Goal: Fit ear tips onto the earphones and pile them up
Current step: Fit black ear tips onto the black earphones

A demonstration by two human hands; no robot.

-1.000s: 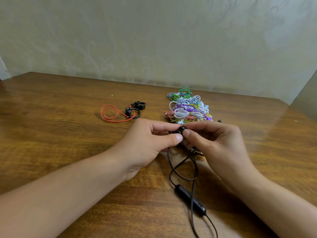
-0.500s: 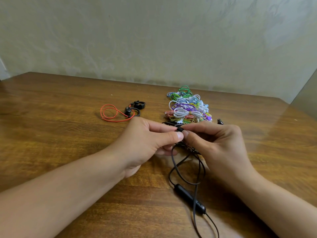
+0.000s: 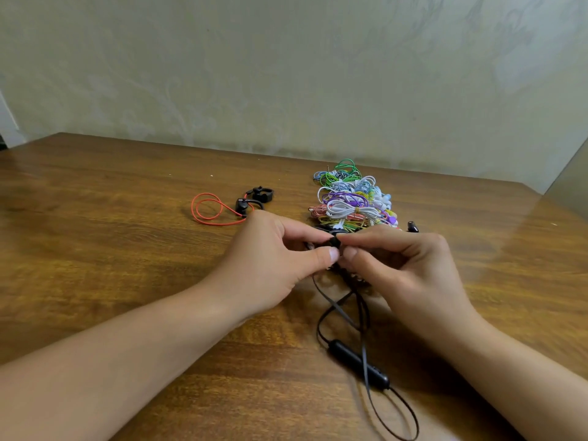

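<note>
ear tip fitting on black earbud, both hands pinching

left hand [image 3: 270,249] and right hand [image 3: 404,265] meet just above the wooden surface [image 3: 95,233], thumb and forefinger of each curled in a tight pinch on the same small black earbud [image 3: 334,241]. can't tell whether the ear tip is already seated, too small and mostly covered by fingertips.

its black cable [image 3: 359,313] hangs down from the hands and loops on the surface toward the viewer, inline remote [image 3: 358,364] lying on it.

handling guess: bud is light and rigid, tip is soft and stretchy, likely slippery. hold the hard bud body, roll the tip over the nozzle. don't pull on the cable, it's thin and limp.

pile of bundled coloured earphones [image 3: 353,202] sits just beyond the hands. red-cabled earphones [image 3: 222,208] lie apart to the left. another small black earbud [image 3: 412,226] lies beside the pile on the right.
</note>
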